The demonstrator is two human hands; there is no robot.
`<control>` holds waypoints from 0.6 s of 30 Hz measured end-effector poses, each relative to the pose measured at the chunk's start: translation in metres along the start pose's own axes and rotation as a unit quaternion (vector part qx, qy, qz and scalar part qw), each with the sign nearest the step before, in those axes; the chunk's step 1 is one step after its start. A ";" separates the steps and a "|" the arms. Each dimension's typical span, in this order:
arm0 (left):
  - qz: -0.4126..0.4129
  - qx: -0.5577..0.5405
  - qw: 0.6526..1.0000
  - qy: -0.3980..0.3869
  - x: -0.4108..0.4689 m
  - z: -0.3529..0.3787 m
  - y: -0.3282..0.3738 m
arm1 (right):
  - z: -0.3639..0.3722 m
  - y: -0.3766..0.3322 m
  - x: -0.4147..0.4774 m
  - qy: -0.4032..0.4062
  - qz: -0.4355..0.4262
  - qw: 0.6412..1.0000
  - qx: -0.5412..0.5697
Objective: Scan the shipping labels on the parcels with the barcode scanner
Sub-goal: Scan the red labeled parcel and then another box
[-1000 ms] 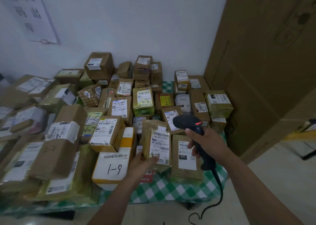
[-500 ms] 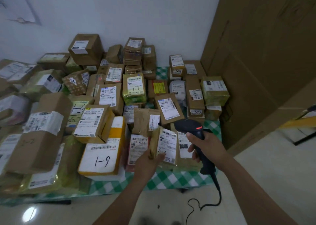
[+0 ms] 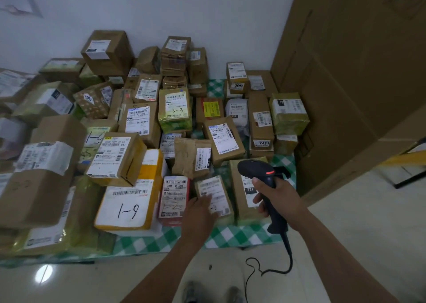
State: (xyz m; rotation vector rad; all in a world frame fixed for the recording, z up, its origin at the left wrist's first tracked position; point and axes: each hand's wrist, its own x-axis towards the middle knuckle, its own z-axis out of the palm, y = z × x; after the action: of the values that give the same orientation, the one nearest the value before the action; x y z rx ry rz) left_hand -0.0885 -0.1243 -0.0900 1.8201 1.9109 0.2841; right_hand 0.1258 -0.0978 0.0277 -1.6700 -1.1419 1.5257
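Many brown parcels with white shipping labels cover a table with a green checked cloth (image 3: 232,234). My right hand (image 3: 277,196) grips the handle of a black barcode scanner (image 3: 261,173) with a red light on its head, held above the parcel labelled 231 (image 3: 244,201). My left hand (image 3: 199,212) lies with straight fingers on the small brown parcel marked 4-3 (image 3: 217,195), which lies flat near the table's front edge. A red parcel (image 3: 174,199) lies just left of it.
A yellow-edged parcel marked 1-9 (image 3: 129,204) lies at the front left. Large cartons (image 3: 43,171) are stacked at the left. A tall cardboard sheet (image 3: 350,72) leans at the right. The scanner's cable (image 3: 272,270) trails to the tiled floor.
My left hand has laid the 4-3 parcel down flat on the table from the tilted hold it had before. The scanner has stayed near the 231 parcel.
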 end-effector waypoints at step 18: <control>-0.245 0.067 0.966 0.052 -0.005 -0.013 -0.034 | 0.039 -0.006 0.011 -0.054 -0.029 0.996 -0.071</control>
State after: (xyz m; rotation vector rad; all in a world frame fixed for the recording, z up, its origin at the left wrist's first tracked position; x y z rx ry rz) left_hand -0.1243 -0.1296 -0.0933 1.3651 2.4264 0.0830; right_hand 0.0862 -0.0896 0.0217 -1.6467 -1.3738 1.5454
